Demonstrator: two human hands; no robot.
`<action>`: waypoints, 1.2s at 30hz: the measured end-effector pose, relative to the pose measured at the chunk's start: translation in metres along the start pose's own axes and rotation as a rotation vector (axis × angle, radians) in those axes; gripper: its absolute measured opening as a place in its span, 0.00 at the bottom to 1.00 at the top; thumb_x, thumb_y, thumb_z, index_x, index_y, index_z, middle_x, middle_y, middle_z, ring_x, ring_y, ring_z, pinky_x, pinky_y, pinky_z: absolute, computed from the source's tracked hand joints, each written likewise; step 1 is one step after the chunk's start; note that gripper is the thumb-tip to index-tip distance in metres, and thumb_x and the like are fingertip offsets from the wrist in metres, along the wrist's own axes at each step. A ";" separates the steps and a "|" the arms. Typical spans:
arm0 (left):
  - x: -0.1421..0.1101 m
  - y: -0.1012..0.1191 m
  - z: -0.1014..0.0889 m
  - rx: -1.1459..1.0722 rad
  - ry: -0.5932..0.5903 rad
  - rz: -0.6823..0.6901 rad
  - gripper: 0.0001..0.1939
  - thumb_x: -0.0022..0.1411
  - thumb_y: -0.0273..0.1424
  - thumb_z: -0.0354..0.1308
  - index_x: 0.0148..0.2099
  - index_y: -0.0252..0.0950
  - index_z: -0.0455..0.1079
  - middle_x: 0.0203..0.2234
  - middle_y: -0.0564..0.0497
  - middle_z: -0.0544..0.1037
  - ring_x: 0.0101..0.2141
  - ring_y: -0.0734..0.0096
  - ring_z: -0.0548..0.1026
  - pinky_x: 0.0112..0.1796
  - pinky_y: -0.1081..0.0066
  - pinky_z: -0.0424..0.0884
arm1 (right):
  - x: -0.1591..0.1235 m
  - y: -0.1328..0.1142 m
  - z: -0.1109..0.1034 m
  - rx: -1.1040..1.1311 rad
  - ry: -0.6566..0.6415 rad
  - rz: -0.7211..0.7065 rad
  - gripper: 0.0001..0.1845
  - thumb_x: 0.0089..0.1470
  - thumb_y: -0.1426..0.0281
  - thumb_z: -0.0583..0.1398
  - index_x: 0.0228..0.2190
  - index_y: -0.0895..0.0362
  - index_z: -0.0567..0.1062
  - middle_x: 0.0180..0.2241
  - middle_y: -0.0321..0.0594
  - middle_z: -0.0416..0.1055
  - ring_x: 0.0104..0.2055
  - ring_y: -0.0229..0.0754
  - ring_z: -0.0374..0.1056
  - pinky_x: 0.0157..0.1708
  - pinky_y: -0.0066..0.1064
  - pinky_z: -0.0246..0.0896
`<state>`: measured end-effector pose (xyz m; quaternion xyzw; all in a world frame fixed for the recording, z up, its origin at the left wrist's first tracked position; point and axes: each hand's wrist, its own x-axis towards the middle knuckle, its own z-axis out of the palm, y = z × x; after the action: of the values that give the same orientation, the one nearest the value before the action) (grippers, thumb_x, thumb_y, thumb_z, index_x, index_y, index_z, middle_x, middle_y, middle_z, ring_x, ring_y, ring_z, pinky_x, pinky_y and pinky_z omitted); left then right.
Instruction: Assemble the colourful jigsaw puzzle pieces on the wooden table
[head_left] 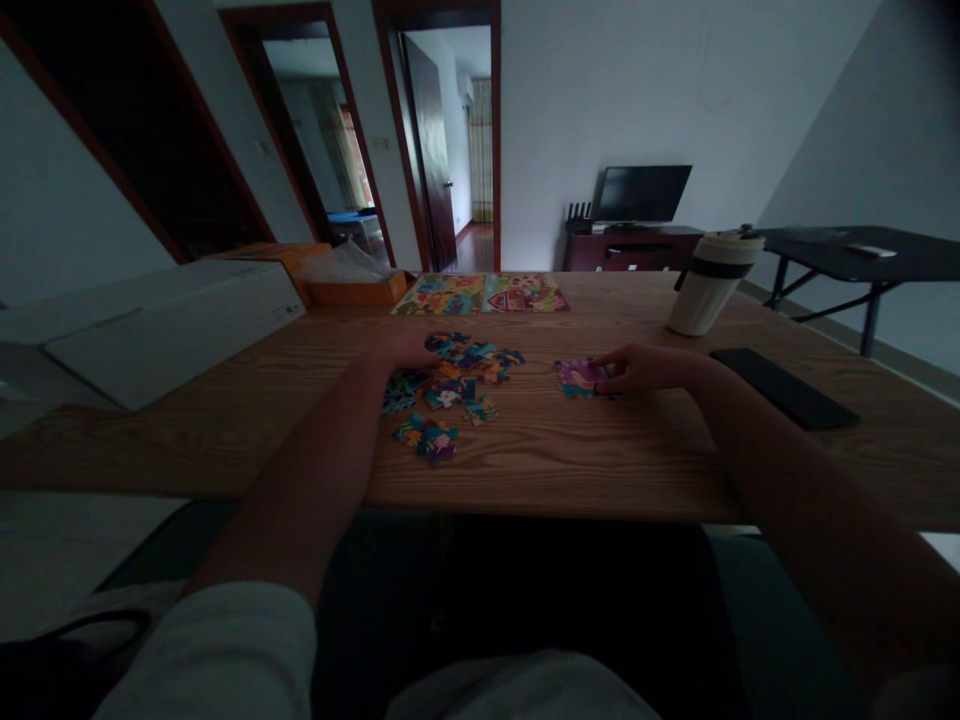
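My right hand (631, 368) rests on the table with its thumb and fingers closed on the right edge of a small group of purple and teal jigsaw puzzle pieces (574, 376). My left hand (407, 349) is at the left side of a loose pile of jigsaw puzzle pieces (448, 392), mostly blue, teal and orange. Its fingers are too dark and hidden to make out, so I cannot tell whether it holds a piece. Closer to me, a few joined-looking pieces (427, 438) lie apart from the pile.
Behind the pile lie colourful picture sheets (442, 296). A white box (176, 325) and an orange box (356, 290) with a plastic bag stand on the left. On the right are a tumbler (712, 285) and a dark flat phone-like slab (784, 388). The wooden table's (540, 480) front edge is near me.
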<state>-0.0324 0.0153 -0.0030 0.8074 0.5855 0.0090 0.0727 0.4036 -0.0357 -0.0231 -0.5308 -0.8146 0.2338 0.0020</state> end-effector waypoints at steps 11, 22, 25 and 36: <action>-0.005 0.028 0.000 -0.036 0.105 0.053 0.34 0.60 0.42 0.62 0.67 0.41 0.65 0.53 0.46 0.78 0.48 0.60 0.76 0.48 0.69 0.70 | -0.002 -0.005 -0.002 -0.062 -0.025 -0.019 0.41 0.49 0.45 0.64 0.61 0.49 0.74 0.39 0.40 0.81 0.40 0.52 0.75 0.42 0.39 0.67; -0.006 0.063 0.012 0.101 0.015 0.132 0.35 0.63 0.51 0.57 0.68 0.42 0.64 0.64 0.44 0.69 0.60 0.50 0.69 0.58 0.59 0.64 | -0.005 -0.017 -0.002 -0.001 -0.068 -0.037 0.43 0.48 0.43 0.63 0.60 0.52 0.74 0.35 0.43 0.80 0.39 0.52 0.73 0.39 0.38 0.63; -0.004 0.053 0.012 0.107 0.002 0.166 0.34 0.64 0.49 0.57 0.67 0.41 0.65 0.64 0.44 0.69 0.59 0.52 0.70 0.58 0.62 0.65 | -0.006 -0.020 -0.003 -0.029 -0.045 -0.034 0.41 0.48 0.44 0.64 0.58 0.51 0.76 0.35 0.43 0.80 0.38 0.52 0.73 0.39 0.38 0.63; -0.009 0.060 0.008 0.022 0.270 0.284 0.26 0.61 0.43 0.62 0.60 0.43 0.73 0.54 0.46 0.78 0.53 0.55 0.74 0.55 0.59 0.68 | -0.004 -0.024 -0.003 -0.083 -0.034 -0.060 0.40 0.49 0.45 0.64 0.58 0.53 0.76 0.35 0.43 0.79 0.38 0.50 0.72 0.37 0.36 0.61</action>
<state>0.0223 -0.0129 -0.0028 0.8740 0.4703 0.1211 -0.0172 0.3858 -0.0462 -0.0106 -0.5019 -0.8390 0.2086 -0.0270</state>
